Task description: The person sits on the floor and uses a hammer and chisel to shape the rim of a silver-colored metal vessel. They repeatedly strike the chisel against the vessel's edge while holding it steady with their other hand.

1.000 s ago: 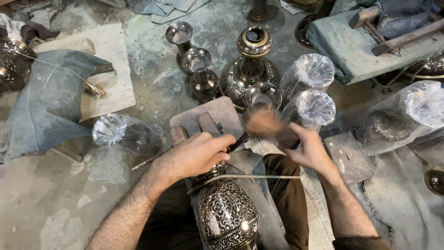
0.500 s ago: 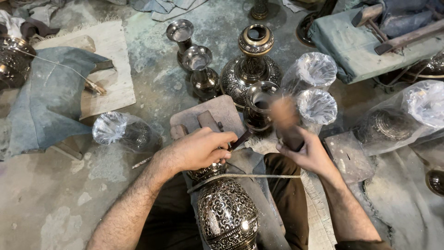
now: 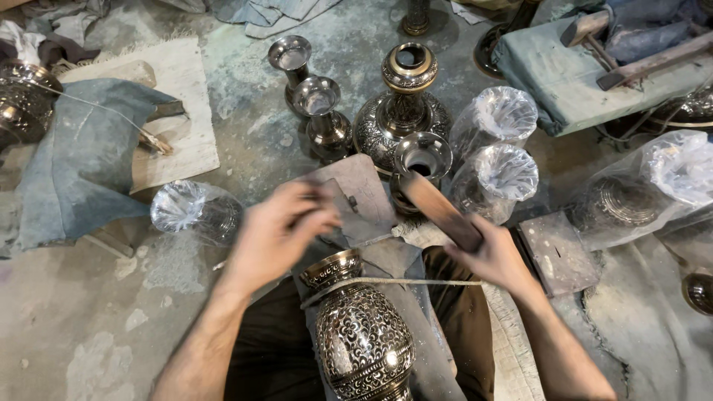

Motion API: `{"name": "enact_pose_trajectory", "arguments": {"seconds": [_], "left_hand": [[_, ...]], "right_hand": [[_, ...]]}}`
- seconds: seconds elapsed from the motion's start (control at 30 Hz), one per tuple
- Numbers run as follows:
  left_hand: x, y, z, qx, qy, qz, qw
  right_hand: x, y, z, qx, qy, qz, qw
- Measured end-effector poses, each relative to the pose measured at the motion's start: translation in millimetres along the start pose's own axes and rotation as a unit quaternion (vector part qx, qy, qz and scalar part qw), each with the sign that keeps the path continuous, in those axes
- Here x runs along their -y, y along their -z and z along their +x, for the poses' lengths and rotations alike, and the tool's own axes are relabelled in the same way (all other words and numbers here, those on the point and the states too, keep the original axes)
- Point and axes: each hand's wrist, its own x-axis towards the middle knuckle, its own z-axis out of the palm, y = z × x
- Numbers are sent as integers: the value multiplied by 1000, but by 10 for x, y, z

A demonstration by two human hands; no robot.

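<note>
An engraved, dark metal vase [image 3: 364, 341] lies in my lap, mouth pointing away from me, with a thin cord [image 3: 416, 282] stretched across its neck. My left hand [image 3: 278, 230] hovers, blurred, just above and left of the vase mouth; its fingers are curled and I cannot make out whether they pinch a small tool. My right hand [image 3: 494, 260] grips a wooden mallet-like block [image 3: 438, 209] raised to the right of the vase mouth. A grey slab [image 3: 364, 186] lies on the floor right beyond the vase.
Beyond the slab stand two metal goblets [image 3: 319, 104], a large ornate base [image 3: 405, 104] and a small open vase [image 3: 422, 157]. Plastic-wrapped vessels [image 3: 497, 174] sit right and left [image 3: 189, 212]. Hammers rest on a cushion [image 3: 564, 82] at top right. A grey cloth [image 3: 82, 163] lies left.
My left hand has lifted off the vase mouth and swung up and left. The wooden block in my right hand has tilted and dropped lower, nearer the vase.
</note>
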Motion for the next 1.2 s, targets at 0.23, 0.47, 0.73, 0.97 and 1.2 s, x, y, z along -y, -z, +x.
{"name": "enact_pose_trajectory", "arguments": {"seconds": [0.23,0.47,0.73,0.97,1.2], "left_hand": [[566,118,-1147,-234,97,-205,945],[1069,-376,-1354,-198,163,-184,949],[993,-504,-1225,-165,164,-191,954],[911,-535,-1156,-157,154,-204,954],[914,-506,-1174,-147,173,-182,957]], "right_hand": [[-486,-191,-1527,229,-300,57,924],[-515,-675,-2226,235,-409,38,881],[-386,-712,-2235,218,-417,17,882],[-195,-577,-2045,227,-396,32,889],[-138,-538,-1956,238,-381,34,893]]}}
